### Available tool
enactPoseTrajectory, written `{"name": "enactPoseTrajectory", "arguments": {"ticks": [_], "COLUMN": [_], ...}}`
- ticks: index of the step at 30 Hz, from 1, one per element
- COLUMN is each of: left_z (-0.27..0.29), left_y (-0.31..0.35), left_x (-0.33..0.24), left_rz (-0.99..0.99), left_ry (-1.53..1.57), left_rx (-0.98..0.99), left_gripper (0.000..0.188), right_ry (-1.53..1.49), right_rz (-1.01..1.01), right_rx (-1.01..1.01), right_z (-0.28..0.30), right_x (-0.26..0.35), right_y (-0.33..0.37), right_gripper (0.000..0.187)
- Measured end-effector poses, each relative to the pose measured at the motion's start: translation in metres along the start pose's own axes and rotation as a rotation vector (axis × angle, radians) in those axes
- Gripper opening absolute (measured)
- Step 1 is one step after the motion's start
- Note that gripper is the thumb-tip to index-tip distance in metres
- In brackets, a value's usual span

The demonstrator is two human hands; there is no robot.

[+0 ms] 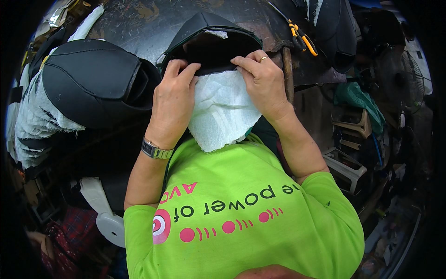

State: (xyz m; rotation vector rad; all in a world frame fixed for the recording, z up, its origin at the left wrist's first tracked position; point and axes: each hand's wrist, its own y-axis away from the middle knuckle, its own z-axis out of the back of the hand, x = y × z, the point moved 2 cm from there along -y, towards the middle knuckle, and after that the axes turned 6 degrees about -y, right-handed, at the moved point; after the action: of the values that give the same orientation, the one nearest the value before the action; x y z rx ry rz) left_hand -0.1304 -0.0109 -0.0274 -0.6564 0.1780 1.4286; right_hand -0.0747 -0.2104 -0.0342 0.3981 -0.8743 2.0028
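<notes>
The left hand (175, 90) and right hand (264, 83) each pinch, thumb to fingers, the near rim of a black, hollow, smooth-skinned shell (204, 29). The shell lies beyond the 2 grips at the edge of a dark, scuffed table (134, 21), opening toward the torso; both hands are about equally near. A white, frayed cloth piece (223, 109) extends bodyward between them, long axis towards the shirt. Whether fingertips also catch cloth, I cannot tell.

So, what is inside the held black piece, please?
A white patch at its far side; the left hand and right hand hide parts of the near side; deeper is dark.
</notes>
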Motion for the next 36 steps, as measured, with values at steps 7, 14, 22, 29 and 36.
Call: {"name": "enactPoseTrajectory", "arguments": {"ticks": [7,14,22,29,36], "left_z": [-0.002,-0.002,-0.005,-0.006,-0.019], "left_y": [0.008,0.006,0.004,-0.006,-0.031], "left_x": [0.000,0.000,-0.007,-0.018,-0.030], "left_rz": [0.014,-0.019,-0.041,-0.247,-0.309], "left_ry": [0.085,-0.030,-0.169,-0.432,-0.613], "left_rx": [-0.072,-0.031,-0.014,-0.045,0.175], "left_gripper": [0.029,0.024,0.024,0.029,0.015], "right_ry": [-0.022,-0.041,-0.003,-0.117,-0.320], "right_rz": [0.000,-0.018,-0.042,-0.027,-0.156], "right_rx": [-0.025,-0.022,0.027,0.016,0.023], "right_z": [-0.001,-0.003,-0.001,-0.002,0.003], "right_x": [-0.001,-0.004,-0.006,-0.010,-0.016], "right_y": [0.004,0.000,0.001,0.003,0.000], "right_gripper": [0.020,0.016,0.013,0.015,0.025]}}
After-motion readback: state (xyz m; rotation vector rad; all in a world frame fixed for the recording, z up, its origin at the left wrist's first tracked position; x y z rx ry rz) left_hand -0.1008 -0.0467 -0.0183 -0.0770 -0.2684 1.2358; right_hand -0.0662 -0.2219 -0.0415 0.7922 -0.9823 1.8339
